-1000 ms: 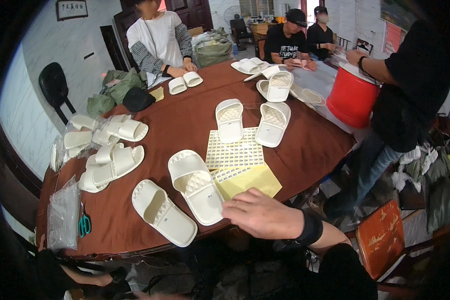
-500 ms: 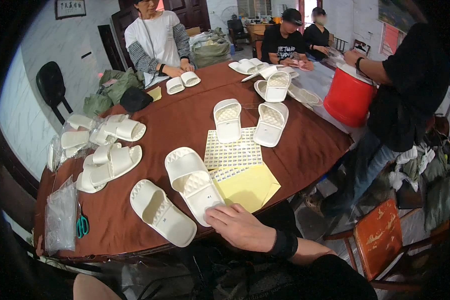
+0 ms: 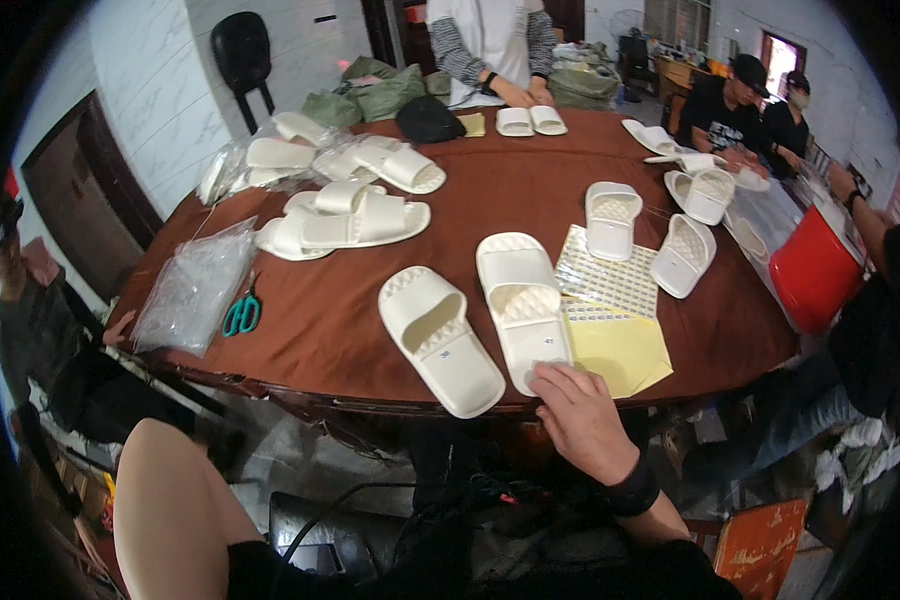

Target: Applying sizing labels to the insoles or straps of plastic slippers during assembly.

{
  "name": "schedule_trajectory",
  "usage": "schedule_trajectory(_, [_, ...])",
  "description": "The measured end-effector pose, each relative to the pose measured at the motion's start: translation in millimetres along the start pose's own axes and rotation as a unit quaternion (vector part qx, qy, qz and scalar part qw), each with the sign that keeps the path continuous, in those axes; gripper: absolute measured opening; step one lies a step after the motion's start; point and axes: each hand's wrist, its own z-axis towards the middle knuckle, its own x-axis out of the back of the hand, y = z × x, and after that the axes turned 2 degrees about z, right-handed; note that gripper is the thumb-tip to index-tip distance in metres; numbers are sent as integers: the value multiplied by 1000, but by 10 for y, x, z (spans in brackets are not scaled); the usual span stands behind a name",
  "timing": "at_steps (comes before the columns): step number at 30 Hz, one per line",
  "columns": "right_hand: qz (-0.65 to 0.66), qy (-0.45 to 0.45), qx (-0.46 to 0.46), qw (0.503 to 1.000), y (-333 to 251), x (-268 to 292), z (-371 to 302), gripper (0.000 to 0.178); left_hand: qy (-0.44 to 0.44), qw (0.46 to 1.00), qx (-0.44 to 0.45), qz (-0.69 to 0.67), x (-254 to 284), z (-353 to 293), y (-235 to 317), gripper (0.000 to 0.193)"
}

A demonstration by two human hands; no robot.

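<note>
- Here, right hand [image 3: 580,420] at the near table edge, fingers [image 3: 555,378] spread flat and apart, tips touching the heel end of a white slipper [image 3: 523,305]; nothing clamped.
- Slipper lying sole-down on the brown round table [image 3: 310,330], toe pointing away, heel at the near rim.
- Just to its left, a second white slipper [image 3: 438,338], angled a little, heel near the rim, close beside the first but untouched by the hand.
- Right of the touched slipper, a yellow sheet [image 3: 620,350] flat on the table, its corner close to the hand; behind it a sticker sheet [image 3: 610,280] with rows of small marks.
- Black band [image 3: 630,490] round the right wrist.
- Left hand out of sight; only a bare forearm [image 3: 170,500] low at the left, below the table; state of those fingers impossible to tell.
- Farther back, two more white slippers [image 3: 612,218] [image 3: 682,255] just beyond the sticker sheet.
- On the left side, a heap of white slippers [image 3: 350,215], a clear plastic bag [image 3: 195,290] and green-handled scissors [image 3: 240,315] beside the bag.
- On the far side, another person's hands [image 3: 515,95] by a pair of slippers [image 3: 530,120]; a black cap [image 3: 428,120] near them.
- At the right, a red bucket [image 3: 815,275] just off the table edge.
</note>
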Motion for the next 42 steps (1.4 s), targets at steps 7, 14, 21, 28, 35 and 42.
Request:
schedule_trajectory(7, [-29, -4, -26, 999, -49, 20, -49, 43, 16, 999, 1, 31, -56, -136, 456, 54])
schedule_trajectory(14, [-26, -35, -44, 998, -110, 76, 12, 39, 13, 998, -34, 47, 5, -253, 638, 58])
schedule_trajectory(21, [-29, -52, -56, 997, -152, 58, 52, 38, 8, 995, -93, 36, 41, -337, 674, 62])
schedule_trajectory(28, [-47, -54, -49, 996, -208, 136, 121, 39, -11, 986, -166, 15, 97, -349, 625, 66])
schedule_trajectory(35, [-36, -142, -2, 989, -279, 109, 390, 52, -40, 970, -240, -14, 417, -57, 455, 70])
schedule_trajectory(42, [-79, -161, -2, 984, -315, 126, 389, 67, 163, 886, -393, -186, -23, -294, -89, 34])
